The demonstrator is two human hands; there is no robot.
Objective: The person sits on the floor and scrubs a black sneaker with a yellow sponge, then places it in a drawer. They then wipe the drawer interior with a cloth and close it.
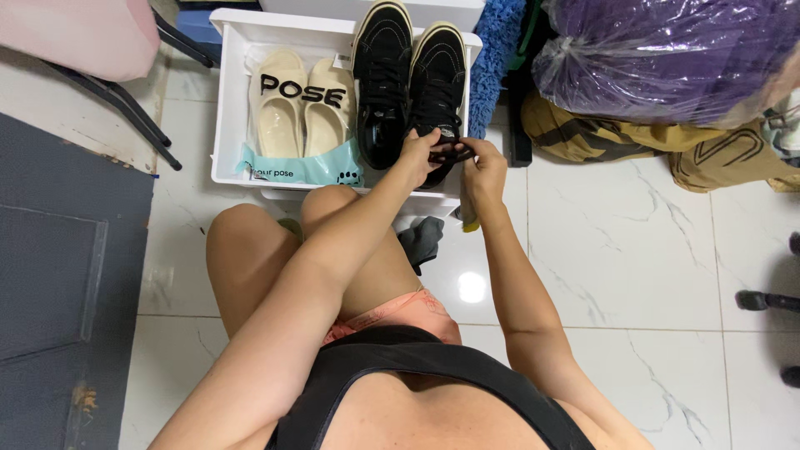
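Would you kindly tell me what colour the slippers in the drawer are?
Cream slippers with black lettering, clearest in the head view.

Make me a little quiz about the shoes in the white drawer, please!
1. True or false: the cream slippers lie left of the black shoes in the white drawer.
2. Which black shoe do both hands touch: A the left one, B the right one?
3. What colour is the band around the slippers?

Key:
1. True.
2. B: left hand and right hand meet at the heel end of the right shoe.
3. Light blue.
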